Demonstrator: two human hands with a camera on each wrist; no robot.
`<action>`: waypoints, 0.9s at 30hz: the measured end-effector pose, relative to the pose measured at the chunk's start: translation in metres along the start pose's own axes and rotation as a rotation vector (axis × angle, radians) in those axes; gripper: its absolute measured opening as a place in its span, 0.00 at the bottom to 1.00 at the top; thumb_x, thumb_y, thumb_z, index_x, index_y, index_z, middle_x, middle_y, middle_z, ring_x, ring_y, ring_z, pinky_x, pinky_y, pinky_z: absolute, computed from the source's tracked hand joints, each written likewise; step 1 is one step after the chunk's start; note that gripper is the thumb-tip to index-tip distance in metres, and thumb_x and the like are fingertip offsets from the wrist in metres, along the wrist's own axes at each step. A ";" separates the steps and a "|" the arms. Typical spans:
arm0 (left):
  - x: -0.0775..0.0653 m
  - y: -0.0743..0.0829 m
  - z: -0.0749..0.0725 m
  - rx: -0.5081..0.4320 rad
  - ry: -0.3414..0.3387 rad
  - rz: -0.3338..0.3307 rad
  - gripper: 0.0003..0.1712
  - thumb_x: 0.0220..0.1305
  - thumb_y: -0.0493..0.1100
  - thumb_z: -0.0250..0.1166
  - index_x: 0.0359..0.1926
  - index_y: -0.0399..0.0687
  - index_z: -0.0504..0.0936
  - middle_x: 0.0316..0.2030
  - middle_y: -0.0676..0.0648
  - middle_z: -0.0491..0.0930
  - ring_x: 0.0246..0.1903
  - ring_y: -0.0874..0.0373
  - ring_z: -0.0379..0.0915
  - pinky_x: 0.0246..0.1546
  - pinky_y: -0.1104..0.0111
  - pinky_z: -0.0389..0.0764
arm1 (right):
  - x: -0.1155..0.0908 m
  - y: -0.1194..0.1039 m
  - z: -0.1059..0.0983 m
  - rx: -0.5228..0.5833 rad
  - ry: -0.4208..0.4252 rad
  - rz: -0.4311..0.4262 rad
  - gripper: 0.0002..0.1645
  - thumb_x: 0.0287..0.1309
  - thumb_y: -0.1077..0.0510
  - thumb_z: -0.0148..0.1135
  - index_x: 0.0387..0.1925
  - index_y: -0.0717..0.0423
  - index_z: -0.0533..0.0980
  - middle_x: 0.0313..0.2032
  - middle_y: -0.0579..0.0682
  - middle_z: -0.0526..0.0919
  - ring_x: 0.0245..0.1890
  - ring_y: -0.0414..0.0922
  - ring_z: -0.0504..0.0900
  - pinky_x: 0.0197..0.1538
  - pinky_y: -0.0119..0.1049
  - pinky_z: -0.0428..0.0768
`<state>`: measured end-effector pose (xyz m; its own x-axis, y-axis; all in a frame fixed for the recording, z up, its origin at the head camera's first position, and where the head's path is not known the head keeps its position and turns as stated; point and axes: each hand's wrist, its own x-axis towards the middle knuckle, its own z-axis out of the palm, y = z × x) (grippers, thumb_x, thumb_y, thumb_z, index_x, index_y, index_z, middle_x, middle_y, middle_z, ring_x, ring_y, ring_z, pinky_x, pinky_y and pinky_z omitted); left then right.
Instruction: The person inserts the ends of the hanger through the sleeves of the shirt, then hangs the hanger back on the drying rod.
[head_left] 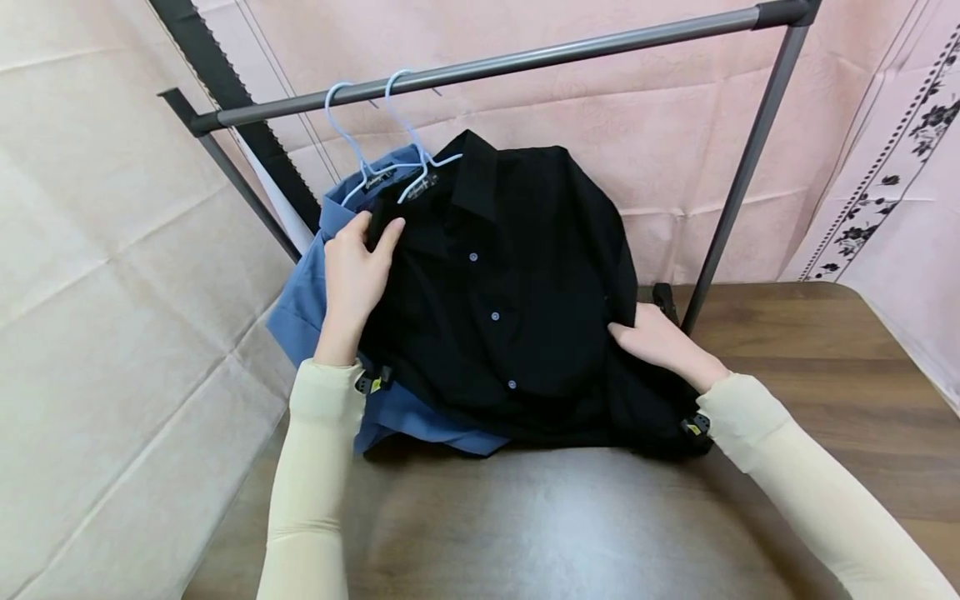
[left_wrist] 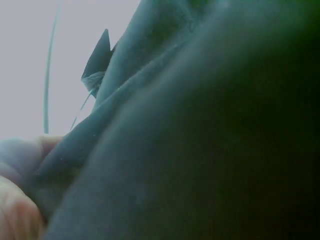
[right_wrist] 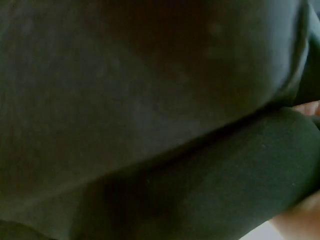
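A black button-up shirt hangs on a light blue hanger from the rail. My left hand pinches the shirt near its collar and shoulder, at the left side. Lower down at the right, my right hand grips the black cloth at the side or sleeve, with most fingers hidden behind it. Behind the black shirt, a blue shirt hangs on another light blue hanger. Black fabric fills most of the left wrist view, beside the fingertips. Dark folds cover the right wrist view.
A grey metal rail runs across the top, with a slanting post at the right. Below lies a brown wooden table. Pink and white cloth hangs behind, and pale cloth covers the left side.
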<state>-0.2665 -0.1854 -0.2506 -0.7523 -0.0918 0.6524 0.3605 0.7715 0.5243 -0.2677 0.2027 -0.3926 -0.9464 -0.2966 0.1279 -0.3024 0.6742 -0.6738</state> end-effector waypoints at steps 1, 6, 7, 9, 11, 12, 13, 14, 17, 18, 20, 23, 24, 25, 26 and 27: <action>0.000 -0.003 -0.001 0.004 0.007 -0.001 0.25 0.71 0.60 0.62 0.29 0.43 0.73 0.20 0.44 0.64 0.22 0.48 0.64 0.24 0.62 0.58 | 0.002 -0.001 0.003 0.001 -0.007 -0.008 0.19 0.69 0.53 0.49 0.43 0.64 0.79 0.44 0.62 0.83 0.39 0.53 0.77 0.48 0.46 0.72; -0.002 -0.011 -0.007 0.022 0.028 -0.026 0.26 0.71 0.60 0.61 0.28 0.43 0.70 0.20 0.45 0.62 0.22 0.48 0.63 0.24 0.62 0.58 | 0.009 -0.004 0.015 0.030 -0.038 -0.026 0.17 0.71 0.55 0.49 0.49 0.63 0.76 0.49 0.62 0.80 0.42 0.55 0.77 0.50 0.48 0.71; -0.003 -0.012 -0.007 0.025 0.027 -0.031 0.26 0.71 0.61 0.61 0.28 0.44 0.70 0.20 0.45 0.61 0.22 0.48 0.63 0.24 0.62 0.58 | 0.010 -0.004 0.016 0.035 -0.039 -0.031 0.17 0.71 0.56 0.49 0.52 0.63 0.75 0.51 0.62 0.80 0.45 0.55 0.77 0.51 0.49 0.71; -0.005 -0.011 -0.008 0.025 0.019 -0.039 0.27 0.72 0.61 0.60 0.28 0.44 0.70 0.20 0.45 0.60 0.22 0.48 0.63 0.24 0.62 0.59 | 0.010 -0.002 0.018 0.042 -0.036 -0.040 0.18 0.72 0.56 0.49 0.56 0.61 0.74 0.55 0.62 0.78 0.49 0.56 0.78 0.55 0.51 0.71; -0.007 -0.009 -0.008 0.024 0.010 -0.033 0.27 0.72 0.62 0.59 0.29 0.44 0.70 0.20 0.45 0.60 0.22 0.49 0.63 0.24 0.62 0.59 | 0.011 0.000 0.017 0.035 -0.016 -0.049 0.19 0.72 0.56 0.51 0.59 0.61 0.73 0.58 0.63 0.77 0.54 0.57 0.77 0.59 0.53 0.70; -0.008 -0.008 -0.008 0.025 0.005 -0.028 0.27 0.72 0.62 0.59 0.28 0.44 0.70 0.20 0.45 0.60 0.22 0.49 0.63 0.23 0.62 0.59 | 0.010 0.002 0.017 0.032 -0.006 -0.051 0.21 0.72 0.57 0.51 0.61 0.61 0.72 0.59 0.63 0.76 0.56 0.58 0.77 0.60 0.54 0.70; -0.008 -0.006 -0.008 0.028 0.001 -0.022 0.27 0.73 0.62 0.58 0.28 0.44 0.69 0.19 0.45 0.60 0.21 0.49 0.63 0.23 0.62 0.59 | 0.010 0.003 0.016 0.031 0.005 -0.048 0.21 0.72 0.56 0.52 0.62 0.61 0.71 0.59 0.64 0.76 0.57 0.59 0.77 0.61 0.55 0.70; -0.009 -0.004 -0.008 0.029 -0.003 -0.016 0.28 0.73 0.62 0.58 0.28 0.44 0.69 0.19 0.46 0.60 0.21 0.49 0.63 0.23 0.62 0.59 | 0.009 0.004 0.015 0.031 0.016 -0.039 0.22 0.72 0.56 0.52 0.62 0.62 0.71 0.59 0.64 0.76 0.57 0.60 0.77 0.60 0.56 0.70; -0.011 0.002 -0.007 0.043 -0.012 0.012 0.28 0.73 0.62 0.57 0.27 0.44 0.68 0.19 0.46 0.60 0.20 0.49 0.62 0.22 0.62 0.58 | 0.008 0.009 0.010 0.018 0.057 -0.005 0.26 0.72 0.55 0.54 0.66 0.62 0.67 0.60 0.66 0.75 0.58 0.62 0.76 0.60 0.58 0.70; -0.012 0.004 -0.007 0.047 -0.016 0.022 0.28 0.73 0.61 0.57 0.27 0.44 0.68 0.18 0.46 0.60 0.19 0.49 0.61 0.22 0.62 0.58 | 0.007 0.010 0.008 0.016 0.065 0.007 0.28 0.73 0.54 0.54 0.68 0.62 0.65 0.61 0.67 0.74 0.59 0.63 0.74 0.61 0.59 0.69; -0.013 0.008 -0.006 0.048 -0.025 0.042 0.27 0.74 0.60 0.57 0.27 0.44 0.67 0.18 0.46 0.59 0.19 0.49 0.61 0.22 0.62 0.58 | 0.005 0.013 0.005 0.004 0.081 0.035 0.32 0.72 0.53 0.54 0.70 0.63 0.63 0.63 0.68 0.71 0.61 0.64 0.71 0.62 0.60 0.67; -0.015 0.015 -0.004 0.051 -0.045 0.068 0.27 0.74 0.60 0.57 0.27 0.43 0.67 0.19 0.47 0.58 0.19 0.49 0.60 0.23 0.61 0.58 | 0.002 0.016 0.001 -0.011 0.093 0.062 0.37 0.73 0.51 0.54 0.74 0.64 0.57 0.68 0.69 0.64 0.67 0.66 0.64 0.66 0.62 0.62; -0.015 0.017 -0.003 0.052 -0.054 0.073 0.27 0.74 0.60 0.57 0.28 0.43 0.67 0.19 0.47 0.58 0.20 0.48 0.61 0.23 0.61 0.59 | 0.001 0.017 0.001 -0.013 0.101 0.068 0.38 0.73 0.51 0.54 0.75 0.64 0.56 0.69 0.70 0.63 0.68 0.67 0.63 0.67 0.62 0.61; -0.015 0.019 -0.003 0.057 -0.063 0.074 0.27 0.74 0.60 0.57 0.29 0.43 0.67 0.19 0.47 0.58 0.20 0.48 0.62 0.23 0.61 0.59 | 0.001 0.018 0.000 -0.015 0.111 0.071 0.39 0.72 0.51 0.54 0.75 0.65 0.55 0.69 0.70 0.62 0.68 0.67 0.62 0.67 0.62 0.60; -0.016 0.021 -0.003 0.068 -0.074 0.075 0.27 0.74 0.61 0.57 0.29 0.43 0.68 0.19 0.47 0.59 0.20 0.47 0.63 0.23 0.61 0.60 | 0.000 0.019 -0.001 -0.017 0.120 0.073 0.39 0.72 0.51 0.55 0.75 0.65 0.56 0.69 0.70 0.62 0.68 0.67 0.62 0.67 0.62 0.60; -0.016 0.023 -0.003 0.083 -0.084 0.075 0.27 0.74 0.62 0.56 0.30 0.43 0.68 0.20 0.46 0.59 0.21 0.47 0.64 0.24 0.60 0.61 | -0.002 0.020 -0.002 -0.016 0.131 0.071 0.38 0.72 0.52 0.55 0.75 0.65 0.56 0.68 0.71 0.62 0.67 0.67 0.62 0.66 0.62 0.61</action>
<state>-0.2448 -0.1681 -0.2477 -0.7698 0.0188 0.6380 0.3732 0.8241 0.4261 -0.2723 0.2177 -0.4044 -0.9719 -0.1580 0.1747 -0.2350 0.7016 -0.6727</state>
